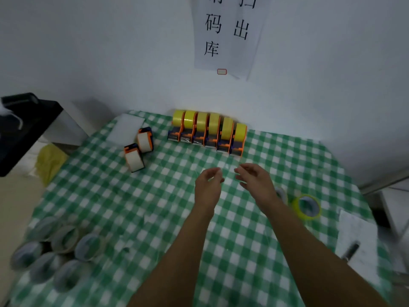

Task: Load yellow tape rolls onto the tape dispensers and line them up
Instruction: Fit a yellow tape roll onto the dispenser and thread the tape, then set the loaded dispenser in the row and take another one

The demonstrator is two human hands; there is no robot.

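Hovering your left hand [208, 183] and right hand [255, 180], loosely curled and empty, near the row of loaded dispensers [208, 132] by the wall [110, 63], you risk bumping it crooked; your right forearm [298, 231] could nudge the loose yellow roll [306, 207] beside it.

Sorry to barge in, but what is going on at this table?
A person is loading yellow tape onto dispensers. Six loaded dispensers stand in a row at the far edge of the table. Two pale-tape dispensers lie to their left, out of line. The left hand and right hand hover in front of the row, holding nothing visible. A loose yellow roll lies by the right forearm.
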